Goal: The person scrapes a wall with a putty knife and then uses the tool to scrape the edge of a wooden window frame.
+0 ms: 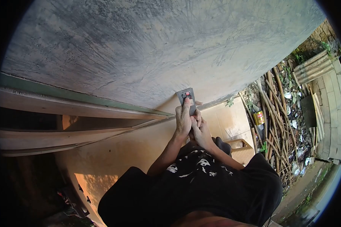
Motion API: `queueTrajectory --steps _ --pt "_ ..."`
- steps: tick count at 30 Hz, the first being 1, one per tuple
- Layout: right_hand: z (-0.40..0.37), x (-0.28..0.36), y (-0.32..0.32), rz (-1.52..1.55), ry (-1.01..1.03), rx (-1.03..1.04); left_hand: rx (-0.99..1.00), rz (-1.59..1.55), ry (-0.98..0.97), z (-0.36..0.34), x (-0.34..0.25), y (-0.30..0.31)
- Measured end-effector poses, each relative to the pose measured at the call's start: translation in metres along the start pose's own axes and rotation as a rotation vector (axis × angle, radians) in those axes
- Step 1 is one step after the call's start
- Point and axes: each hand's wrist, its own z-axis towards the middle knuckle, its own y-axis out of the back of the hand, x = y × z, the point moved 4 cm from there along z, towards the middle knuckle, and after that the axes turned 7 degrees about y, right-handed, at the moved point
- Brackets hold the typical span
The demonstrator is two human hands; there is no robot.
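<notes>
A flat grey rectangular hand tool (192,110), with a small red fitting and dark fittings near its far end, is held close to the foot of the grey, streaky wall (147,49). My left hand (183,120) is closed on it, the thumb stretched along its top. Beside it, my right hand (201,132) is closed at the tool's near end, fingers curled at its right edge. The tool's underside is hidden.
Tan floor tiles (223,119) meet the wall's base. At left runs a ledge with a green strip (64,90). A tan plastic item (241,153) with a handle opening lies near my right knee. Farther right are bamboo poles (271,109), a yellow can (258,118) and litter.
</notes>
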Motion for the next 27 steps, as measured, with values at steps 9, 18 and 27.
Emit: queueTrajectory --steps 9,18,27 --pt "-0.004 0.007 0.001 0.103 -0.203 0.052 -0.001 -0.021 0.02 0.0 -0.001 0.0" --pt "-0.005 0.015 -0.003 0.192 -0.163 0.056 -0.025 -0.022 0.066 -0.006 -0.01 -0.005" --pt "-0.003 0.006 -0.007 0.222 -0.139 0.03 0.009 0.032 0.038 -0.001 -0.002 0.003"
